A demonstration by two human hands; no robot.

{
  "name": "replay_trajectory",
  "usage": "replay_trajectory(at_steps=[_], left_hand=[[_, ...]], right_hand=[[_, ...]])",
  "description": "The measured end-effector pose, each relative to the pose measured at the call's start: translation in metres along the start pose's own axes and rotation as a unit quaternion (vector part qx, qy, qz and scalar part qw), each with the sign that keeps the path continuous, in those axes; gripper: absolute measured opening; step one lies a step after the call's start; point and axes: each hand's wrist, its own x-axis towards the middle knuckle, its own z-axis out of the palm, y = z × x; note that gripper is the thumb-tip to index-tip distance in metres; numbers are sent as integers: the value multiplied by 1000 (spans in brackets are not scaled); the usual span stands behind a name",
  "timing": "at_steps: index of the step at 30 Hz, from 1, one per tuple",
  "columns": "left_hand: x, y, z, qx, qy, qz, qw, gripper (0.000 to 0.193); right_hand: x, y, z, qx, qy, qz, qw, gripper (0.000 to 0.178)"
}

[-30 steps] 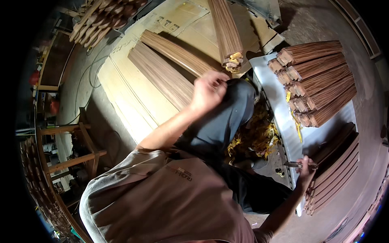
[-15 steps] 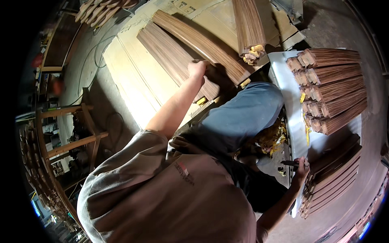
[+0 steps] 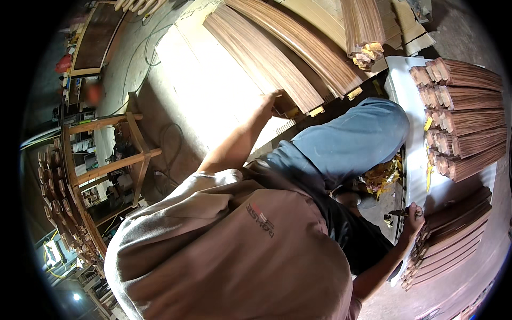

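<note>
My left hand (image 3: 265, 106) is at the near left edge of a brown wood-grained board (image 3: 264, 56), thumb against the edge and fingers curled in shadow beneath. This board lies beside a second, curved wood-grained piece (image 3: 298, 40); yellow bits show at the near ends of both. At the right, my right hand (image 3: 414, 217) is closed around a slim dark knife-like tool (image 3: 398, 213), its end pointing left. That hand is next to a row of dark wooden slats (image 3: 453, 234) on a white-covered surface (image 3: 416, 184).
Cardboard (image 3: 186, 80) lies under the boards. A bundle of wood pieces (image 3: 364, 26) stands at the back. Stacked bundles (image 3: 469, 117) lie at the right. Yellow scraps (image 3: 385, 178) are on the floor by my leg. A wooden frame rack (image 3: 114, 168) stands left.
My left hand has gone from the top of the board to its left edge. The view has shifted, moving the scene to the right. My right hand keeps the dark tool.
</note>
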Motion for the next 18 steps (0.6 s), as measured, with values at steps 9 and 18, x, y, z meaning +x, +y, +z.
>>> replay_trajectory(at_steps=[9,18], left_hand=[[8,2,-48,-71,-135,-23,988,25],[-132,87,-47,-376,-334,-41,864,59]], right_hand=[[-1,-68,-1,101,334,-236,907,43],[-87,-189,-98,371,124,-87,916,42]])
